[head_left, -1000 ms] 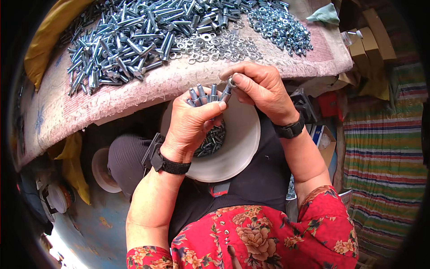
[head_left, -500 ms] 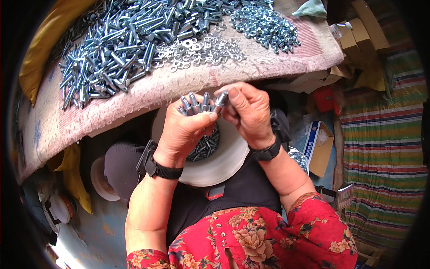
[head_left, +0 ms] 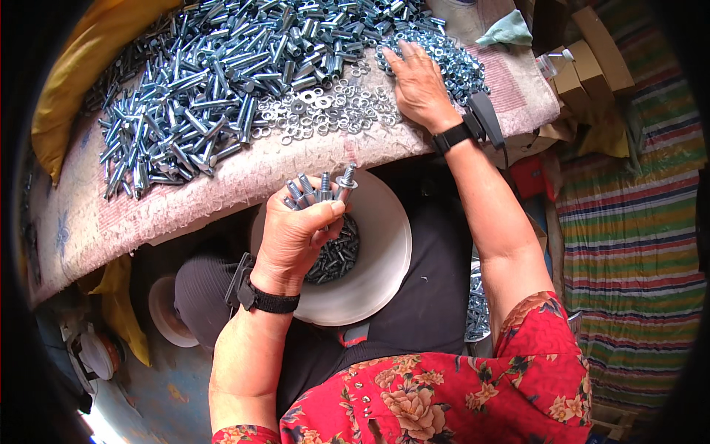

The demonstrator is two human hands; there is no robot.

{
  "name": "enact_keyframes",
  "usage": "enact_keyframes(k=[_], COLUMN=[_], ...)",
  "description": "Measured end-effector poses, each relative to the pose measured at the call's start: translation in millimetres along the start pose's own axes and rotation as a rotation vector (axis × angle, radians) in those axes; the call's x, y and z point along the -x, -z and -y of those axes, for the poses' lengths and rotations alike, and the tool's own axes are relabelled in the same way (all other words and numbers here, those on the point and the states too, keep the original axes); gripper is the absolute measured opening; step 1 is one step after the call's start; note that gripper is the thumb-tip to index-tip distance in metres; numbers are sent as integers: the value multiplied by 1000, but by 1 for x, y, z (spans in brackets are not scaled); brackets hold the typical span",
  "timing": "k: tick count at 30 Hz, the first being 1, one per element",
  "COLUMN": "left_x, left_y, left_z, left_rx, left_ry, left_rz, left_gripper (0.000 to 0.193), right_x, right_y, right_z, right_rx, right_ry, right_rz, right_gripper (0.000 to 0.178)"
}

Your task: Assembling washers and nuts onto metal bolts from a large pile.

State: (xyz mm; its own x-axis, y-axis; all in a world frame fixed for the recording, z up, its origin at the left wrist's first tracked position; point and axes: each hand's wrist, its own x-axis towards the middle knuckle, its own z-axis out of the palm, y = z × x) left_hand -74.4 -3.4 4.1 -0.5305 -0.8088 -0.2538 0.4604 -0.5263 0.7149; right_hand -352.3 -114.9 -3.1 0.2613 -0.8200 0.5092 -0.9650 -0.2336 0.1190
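Note:
Several silvery anchor bolts (head_left: 304, 183) stand upright in my left hand (head_left: 285, 233), which is closed round them above a white bowl (head_left: 388, 251). The bolt nearest my thumb carries a washer (head_left: 346, 183) around its shank, with the threaded tip above it. My right hand (head_left: 423, 92) reaches over the table, its fingers stretched out and apart on the heap of small nuts (head_left: 467, 70). What lies under those fingertips is hidden. Flat and ring washers (head_left: 347, 107) are strewn left of this hand. Dark bolt-like pieces (head_left: 336, 259) lie inside the bowl, partly behind my left hand.
A large pile of metal bolts and sleeves (head_left: 200, 96) covers the left of the cloth-topped table (head_left: 518, 100). A pale green cloth (head_left: 506, 29) lies at the far right. Right of my lap, a container holds more metal parts (head_left: 477, 303). Cardboard boxes (head_left: 588, 78) stand beyond the table.
My right hand has left the bolt by my left thumb and moved up and right onto the nuts. The washer on that bolt is now exposed. My left hand, still holding the bolts, sits slightly lower.

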Motion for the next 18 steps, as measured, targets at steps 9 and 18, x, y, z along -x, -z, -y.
enact_keyframes(k=[9, 18], left_x=[-1, 5], left_y=[5, 3], left_z=[1, 4], left_rx=[62, -11], left_ry=[3, 3], left_rz=[-2, -2], left_gripper=[19, 18], right_x=[-14, 51], right_y=[-5, 35], right_z=[-12, 4], right_rx=[-131, -323], right_ry=[11, 83], right_rz=[-70, 66], right_gripper=[20, 33])
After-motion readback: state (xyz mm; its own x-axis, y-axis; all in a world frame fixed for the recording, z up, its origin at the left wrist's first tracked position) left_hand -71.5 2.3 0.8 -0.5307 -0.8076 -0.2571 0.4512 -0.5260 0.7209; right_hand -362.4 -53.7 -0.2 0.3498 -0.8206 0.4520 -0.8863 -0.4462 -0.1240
